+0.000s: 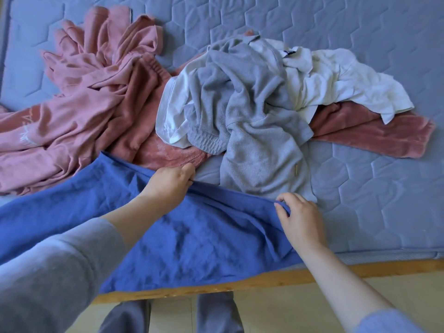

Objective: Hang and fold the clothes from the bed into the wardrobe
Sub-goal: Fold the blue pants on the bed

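From nine to ten o'clock I see a crumpled pink heap (79, 99): a smooth, lighter jersey piece with white print and a darker plush one, so at least two. At seven o'clock one blue garment (192, 241), soft and finely creased, lies flat across the bed's near edge and overhangs the wooden frame (408, 266). The left hand (171, 182) has its fingers curled, pinching that cloth's far hem. At centre sits one grey knit sweater (252, 116), ribbed at the cuff. The right hand (302, 219), at five o'clock, pinches the same hem further along. White cotton (336, 78) lies at one o'clock; whether it is one shirt or two, I cannot tell. A rose plush strip (374, 133) reaches three o'clock over the hexagon-quilted mattress (372, 32).
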A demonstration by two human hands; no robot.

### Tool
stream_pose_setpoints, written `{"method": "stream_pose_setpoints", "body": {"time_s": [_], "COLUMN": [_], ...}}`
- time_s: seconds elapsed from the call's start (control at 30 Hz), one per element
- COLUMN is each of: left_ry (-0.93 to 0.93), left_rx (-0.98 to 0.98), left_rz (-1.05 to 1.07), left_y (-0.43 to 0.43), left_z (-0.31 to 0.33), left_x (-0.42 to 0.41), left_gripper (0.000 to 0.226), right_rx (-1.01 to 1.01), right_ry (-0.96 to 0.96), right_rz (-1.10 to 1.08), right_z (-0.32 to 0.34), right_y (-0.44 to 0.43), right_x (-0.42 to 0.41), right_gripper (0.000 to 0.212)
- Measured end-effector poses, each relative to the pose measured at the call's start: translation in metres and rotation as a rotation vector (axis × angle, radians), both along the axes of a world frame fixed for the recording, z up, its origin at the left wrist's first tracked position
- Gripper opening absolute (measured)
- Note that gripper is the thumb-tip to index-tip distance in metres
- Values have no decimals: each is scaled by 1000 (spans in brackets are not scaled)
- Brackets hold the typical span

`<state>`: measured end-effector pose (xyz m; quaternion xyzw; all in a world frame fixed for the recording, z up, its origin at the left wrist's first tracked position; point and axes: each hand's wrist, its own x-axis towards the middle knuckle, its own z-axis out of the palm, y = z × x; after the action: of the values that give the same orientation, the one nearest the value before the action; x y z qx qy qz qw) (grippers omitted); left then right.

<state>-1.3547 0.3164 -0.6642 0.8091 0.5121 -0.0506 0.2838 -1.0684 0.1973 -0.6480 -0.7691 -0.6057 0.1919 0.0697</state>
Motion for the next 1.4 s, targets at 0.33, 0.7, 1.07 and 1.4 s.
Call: {"method": "stream_pose_setpoints", "body": {"time_s": [0.33,0.7,1.07,1.4], "left_ry": [-121,-95,-107,-210], "left_rx": [-138,-97,-8,99], "left_rz": [148,294,197,-286], "left_y": [33,52,49,32], "left_z": [17,-6,-7,26], "left_x": [1,12,22,121], "left_gripper": [7,5,14,17], "right_rx": [17,97,-31,-259], "right_ry": [6,239,514,507], "right_rz": [-138,-302,-654,-571], "right_z": [15,-9,-51,-73], "right_y": [34,59,78,7], "right_x": [29,61,60,94], "right_gripper": [11,13,32,23]}}
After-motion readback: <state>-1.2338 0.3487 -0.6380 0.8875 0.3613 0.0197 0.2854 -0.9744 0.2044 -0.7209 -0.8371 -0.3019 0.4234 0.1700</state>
